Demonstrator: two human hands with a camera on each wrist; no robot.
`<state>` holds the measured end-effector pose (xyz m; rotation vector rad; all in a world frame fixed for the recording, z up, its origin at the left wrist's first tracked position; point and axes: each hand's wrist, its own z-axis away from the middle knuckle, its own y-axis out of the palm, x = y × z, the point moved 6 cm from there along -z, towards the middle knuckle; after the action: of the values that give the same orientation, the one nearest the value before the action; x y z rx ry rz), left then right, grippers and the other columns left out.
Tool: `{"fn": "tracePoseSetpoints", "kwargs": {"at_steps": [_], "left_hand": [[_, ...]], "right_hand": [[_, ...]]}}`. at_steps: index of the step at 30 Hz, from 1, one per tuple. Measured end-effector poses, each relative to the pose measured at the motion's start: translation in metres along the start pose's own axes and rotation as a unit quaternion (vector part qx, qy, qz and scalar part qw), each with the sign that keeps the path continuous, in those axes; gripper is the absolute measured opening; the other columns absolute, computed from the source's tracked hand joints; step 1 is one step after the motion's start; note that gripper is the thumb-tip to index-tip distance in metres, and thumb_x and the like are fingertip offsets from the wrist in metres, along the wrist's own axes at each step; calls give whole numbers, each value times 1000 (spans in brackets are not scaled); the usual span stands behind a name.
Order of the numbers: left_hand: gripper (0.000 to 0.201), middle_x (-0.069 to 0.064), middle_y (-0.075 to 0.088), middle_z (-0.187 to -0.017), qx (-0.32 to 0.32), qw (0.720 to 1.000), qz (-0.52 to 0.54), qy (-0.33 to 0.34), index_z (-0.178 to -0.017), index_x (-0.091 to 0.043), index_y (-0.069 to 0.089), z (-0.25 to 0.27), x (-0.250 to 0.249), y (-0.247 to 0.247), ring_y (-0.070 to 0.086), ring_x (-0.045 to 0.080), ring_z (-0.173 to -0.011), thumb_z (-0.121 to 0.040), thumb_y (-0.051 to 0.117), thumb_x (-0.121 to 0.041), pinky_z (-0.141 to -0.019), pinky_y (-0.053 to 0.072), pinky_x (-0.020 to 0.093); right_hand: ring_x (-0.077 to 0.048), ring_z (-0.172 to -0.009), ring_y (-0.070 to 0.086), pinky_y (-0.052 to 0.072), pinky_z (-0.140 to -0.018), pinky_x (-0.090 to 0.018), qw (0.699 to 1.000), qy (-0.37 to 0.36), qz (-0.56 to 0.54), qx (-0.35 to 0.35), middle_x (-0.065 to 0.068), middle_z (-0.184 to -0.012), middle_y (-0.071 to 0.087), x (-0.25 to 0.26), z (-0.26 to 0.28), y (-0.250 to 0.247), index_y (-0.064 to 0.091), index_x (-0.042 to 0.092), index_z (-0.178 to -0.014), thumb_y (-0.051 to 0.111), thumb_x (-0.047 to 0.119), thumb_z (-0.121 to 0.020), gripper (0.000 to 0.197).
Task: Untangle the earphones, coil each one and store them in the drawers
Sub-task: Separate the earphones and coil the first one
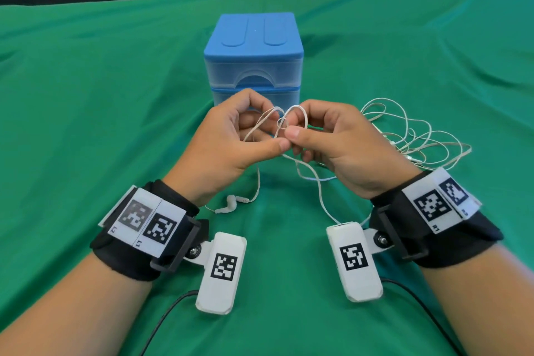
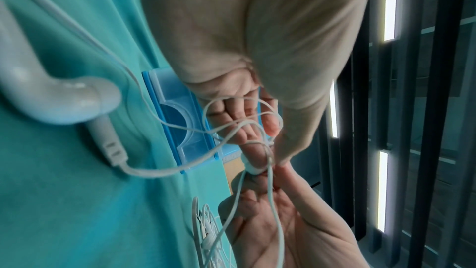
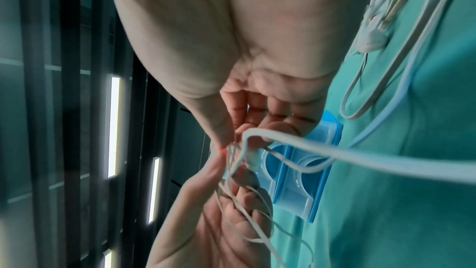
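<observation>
Both hands raised above the green cloth (image 1: pixel 86 95), thumbs nearly touching. Left hand (image 1: pixel 228 139) and right hand (image 1: pixel 338 141) each pinch the white earphone cable (image 1: pixel 289 121) at a small knot loop, fingers curled. One earbud (image 1: pixel 228 205) lies under the left wrist; loose tangle (image 1: pixel 419 139) sits right. One blue drawer unit (image 1: pixel 254 58), two drawers shut, just behind.

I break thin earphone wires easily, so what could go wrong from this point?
Both hands, left and right, pinch the same small knot; pulling apart could tighten it or strain the thin cable. The loose tangle lying at the right may snag as cable is drawn out. The earbud resting on the green cloth could drag along.
</observation>
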<state>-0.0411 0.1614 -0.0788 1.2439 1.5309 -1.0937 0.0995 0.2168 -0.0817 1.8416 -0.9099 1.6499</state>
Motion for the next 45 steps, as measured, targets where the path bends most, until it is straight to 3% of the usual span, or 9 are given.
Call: {"fn": "tracePoseSetpoints", "kwargs": {"at_steps": [9,12,16,19,25,30,35,38,45], "left_hand": [[8,0,71,-79,9,997,70,-36,-89,-5,65,0,9,-3,64,15,-67,-83,68,-1,-62,47,20],[2,0,71,-79,28,996,70,-38,-91,-3,65,1,7,0,61,12,-64,-91,64,-1,-61,45,20],[16,8,71,-86,42,991,114,-59,-93,-3,65,2,4,2,61,17,-64,-92,58,-18,-60,44,23],[10,4,71,-83,35,997,58,-39,-92,-7,68,2,3,3,60,16,-62,-89,68,-17,-59,44,23],[4,4,73,-80,4,1000,12,-29,-93,-4,69,2,3,-1,59,15,-59,-92,68,-8,-57,44,23],[8,8,72,-80,-12,999,7,-29,-95,-2,68,1,3,-3,58,16,-59,-94,66,-9,-55,43,22],[6,4,69,-76,-68,997,34,-23,-94,-6,64,-1,4,-14,57,14,-57,-98,61,-10,-56,42,23],[6,5,69,-79,-71,996,50,-10,-94,-10,63,-1,3,-15,59,15,-60,-99,60,-10,-59,44,24],[8,9,69,-87,-43,995,86,18,-95,-10,62,0,-3,-12,65,18,-70,-100,56,-9,-68,48,26]], "right_hand": [[-10,-71,55,41,-63,-20,976,42,-214,-22,-2,-86,68,0,-2,-10,61,13,-93,63,13,-85,8],[-15,-76,63,41,-66,-22,975,48,-215,-27,-4,-86,72,-1,-1,-11,64,13,-98,66,11,-81,17],[-14,-75,67,40,-68,-24,980,44,-189,-40,-5,-87,75,0,0,-10,64,12,-104,72,10,-74,31],[-11,-69,63,40,-67,-24,983,35,-167,-61,-1,-81,72,2,-1,-10,61,12,-107,74,10,-72,38],[-21,-79,59,38,-75,-33,977,57,-203,-38,-6,-87,68,-2,-1,-9,56,17,-107,71,4,-79,33],[-15,-75,59,36,-77,-35,972,72,-222,-15,-3,-83,67,-2,0,-10,55,20,-108,66,6,-82,32],[-17,-71,57,32,-72,-38,989,59,-139,10,-9,-75,68,5,4,-8,56,14,-113,61,8,-84,30],[-24,-81,64,32,-74,-40,998,50,-47,12,-17,-84,74,5,4,-4,61,12,-120,61,16,-86,34],[-16,-81,64,37,-75,-33,1000,8,17,-5,-9,-96,78,3,1,-9,64,18,-119,64,14,-89,31]]}}
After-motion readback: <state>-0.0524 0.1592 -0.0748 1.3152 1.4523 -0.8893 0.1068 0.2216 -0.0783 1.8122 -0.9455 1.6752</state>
